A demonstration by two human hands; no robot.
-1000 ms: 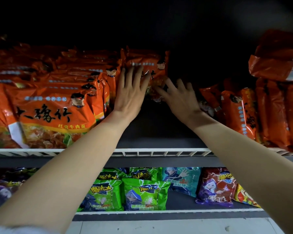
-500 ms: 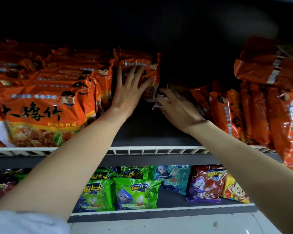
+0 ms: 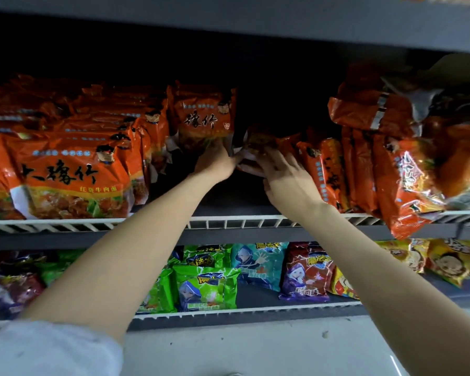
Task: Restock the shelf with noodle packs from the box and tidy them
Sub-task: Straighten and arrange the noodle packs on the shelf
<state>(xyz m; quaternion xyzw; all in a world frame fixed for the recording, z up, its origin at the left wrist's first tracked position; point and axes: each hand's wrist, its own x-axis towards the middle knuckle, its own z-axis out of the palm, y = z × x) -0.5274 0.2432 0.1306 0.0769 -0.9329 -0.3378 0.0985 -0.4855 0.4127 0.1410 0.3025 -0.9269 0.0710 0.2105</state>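
Orange noodle packs fill the shelf. A tidy upright row stands at the left, and a loose, leaning group sits at the right. Deep in the gap between them, my left hand grips the bottom edge of an upright orange pack at the back of the left row. My right hand reaches in beside it, its fingers curled on the end of a tipped-over pack. The two hands nearly touch. The fingertips of both are partly hidden by the packs.
One orange pack at the right hangs over the white shelf rim, with more piled above it. The lower shelf holds green, teal, purple and yellow snack packs. The grey board of the shelf above is close overhead.
Both hands have dropped from flat against the back pack's face to its base. The left now holds its bottom edge, and the right has closed on the tipped pack. The view tilted up.
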